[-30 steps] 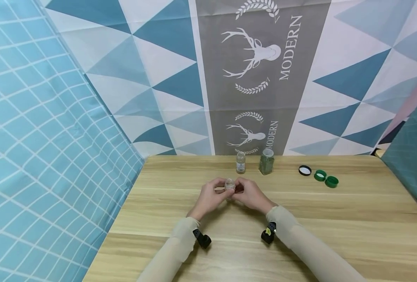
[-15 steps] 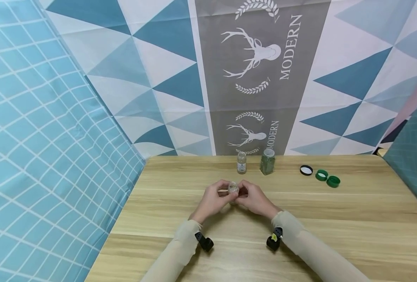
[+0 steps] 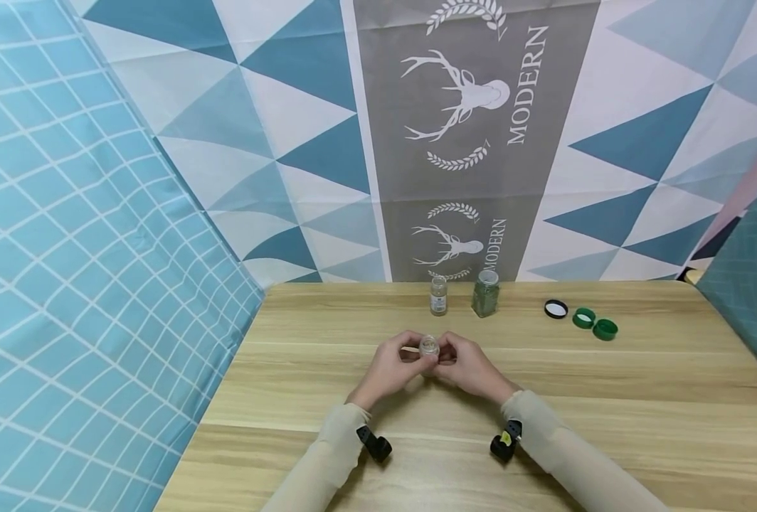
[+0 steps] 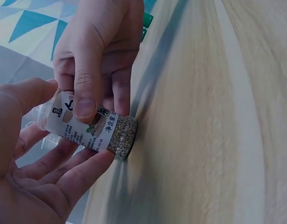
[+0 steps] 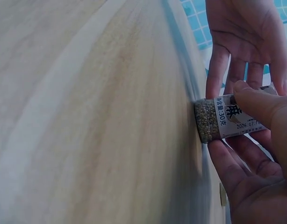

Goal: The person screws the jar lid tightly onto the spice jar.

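Note:
A small clear jar of pale seeds (image 3: 429, 345) stands upright at the table's middle, its uncovered mouth facing up. My left hand (image 3: 396, 368) holds it from the left, thumb and fingers around its upper part and side. From the right, my right hand (image 3: 471, 366) grips the same jar, its thumb pressed on the white label (image 4: 68, 133) in the left wrist view. Seeds fill the lower part that shows below the label, and the jar's base is right at the tabletop. In the right wrist view the fingers of both hands surround the jar (image 5: 206, 121).
Behind the hands stand a lidless clear jar (image 3: 439, 297) with a label and a jar of green flakes (image 3: 485, 295). To their right lie a black lid (image 3: 556, 308) and two green lids, one green lid (image 3: 605, 329) nearest. Patterned cloth hangs behind the wooden table (image 3: 609, 398).
Both hands and the jar between them have shifted a little to the right and slightly nearer to me. The grip looks the same; the jars and lids behind stay in place.

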The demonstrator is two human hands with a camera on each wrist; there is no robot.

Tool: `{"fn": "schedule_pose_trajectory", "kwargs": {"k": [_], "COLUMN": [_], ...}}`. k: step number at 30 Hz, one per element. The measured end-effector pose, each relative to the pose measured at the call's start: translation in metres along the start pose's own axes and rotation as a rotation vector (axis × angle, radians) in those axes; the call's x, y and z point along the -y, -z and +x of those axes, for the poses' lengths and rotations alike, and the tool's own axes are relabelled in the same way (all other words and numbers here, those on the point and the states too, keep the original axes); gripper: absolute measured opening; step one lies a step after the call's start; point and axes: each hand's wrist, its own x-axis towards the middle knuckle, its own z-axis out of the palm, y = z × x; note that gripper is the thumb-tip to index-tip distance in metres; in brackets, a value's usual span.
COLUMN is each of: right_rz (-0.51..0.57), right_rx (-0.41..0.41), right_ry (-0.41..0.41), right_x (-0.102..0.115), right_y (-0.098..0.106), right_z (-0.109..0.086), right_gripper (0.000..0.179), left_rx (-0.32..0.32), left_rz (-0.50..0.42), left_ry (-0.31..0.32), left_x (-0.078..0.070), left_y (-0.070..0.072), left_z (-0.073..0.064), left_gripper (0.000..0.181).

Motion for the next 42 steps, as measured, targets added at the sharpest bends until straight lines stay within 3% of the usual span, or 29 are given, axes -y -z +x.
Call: {"fn": "schedule_pose_trajectory", "kwargs": {"k": [17, 26, 37, 42], "right_rz": [0.003, 0.011, 0.024, 0.028], "right_rx": [0.007, 0.027, 0.033, 0.038], "right_ry": [0.009, -0.002, -0.017, -0.004], "right_x": [-0.005, -0.004, -0.003, -0.004], "right_y": [0.010, 0.014, 0.018, 0.018], "right_z": [-0.014, -0.020, -0.027, -0.030], "right_gripper": [0.022, 0.022, 0.023, 0.023], "left_rx": [0.020, 0.041, 0.057, 0.065], "left_rz": [-0.040, -0.064, -0.030, -0.062], "left_ry": [0.005, 0.038, 0.031, 0.016], "left_x": [-0.005, -0.011, -0.014, -0.013], "left_y": [-0.014, -0.019, -0.023, -0.025], "left_z": [-0.004, -0.008, -0.012, -0.013], "left_gripper": [0.035, 0.034, 0.040, 0.041]}}
